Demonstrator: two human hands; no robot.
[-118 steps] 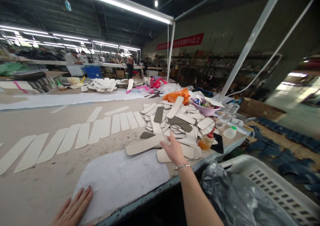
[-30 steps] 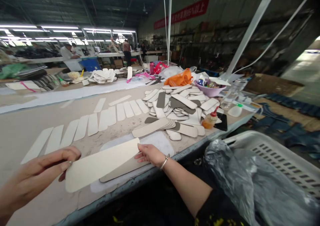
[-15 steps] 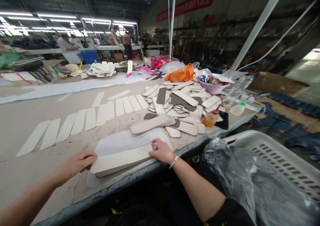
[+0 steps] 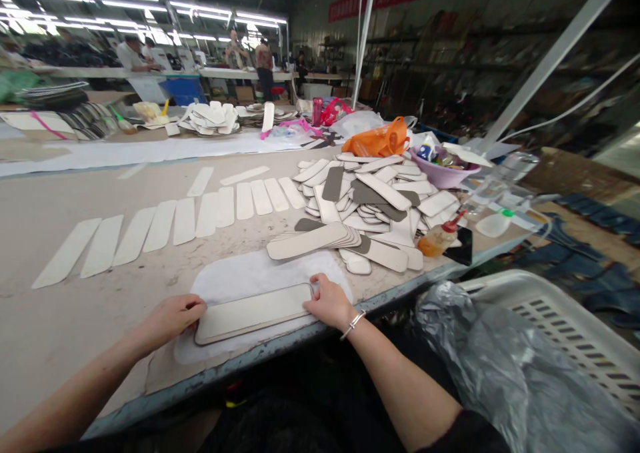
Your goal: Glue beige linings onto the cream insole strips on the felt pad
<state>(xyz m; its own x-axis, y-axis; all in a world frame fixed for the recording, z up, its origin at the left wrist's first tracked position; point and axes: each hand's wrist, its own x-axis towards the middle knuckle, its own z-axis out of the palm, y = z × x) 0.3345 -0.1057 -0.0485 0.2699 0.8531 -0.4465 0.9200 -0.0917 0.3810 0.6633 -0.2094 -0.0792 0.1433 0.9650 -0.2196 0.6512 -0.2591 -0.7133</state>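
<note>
A long off-white panel [image 4: 255,311] with rounded corners lies on a dark-edged piece of like shape, the two nearly lined up. My left hand [image 4: 177,313] pinches its left end between thumb and fingers. At the right end, my right hand [image 4: 330,303], a bracelet at the wrist, grips the corner with thumb and fingertips. Beneath them a white rounded sheet [image 4: 230,276] rests on the table by the front edge. Just beyond is a fanned stack of similar panels [image 4: 307,241].
A row of pale strips [image 4: 163,226] lies on the table [image 4: 40,346]. To the right are a heaped pile of panels [image 4: 383,196], an amber bottle with a red nozzle [image 4: 440,239], a purple basin [image 4: 443,173] and an orange bag [image 4: 377,139]. A white basket [image 4: 540,299] stands below the edge.
The upper panel has come down onto the piece beneath it, and its left end now sits within the dark edge. Both hands stay at its ends. The view has shifted slightly.
</note>
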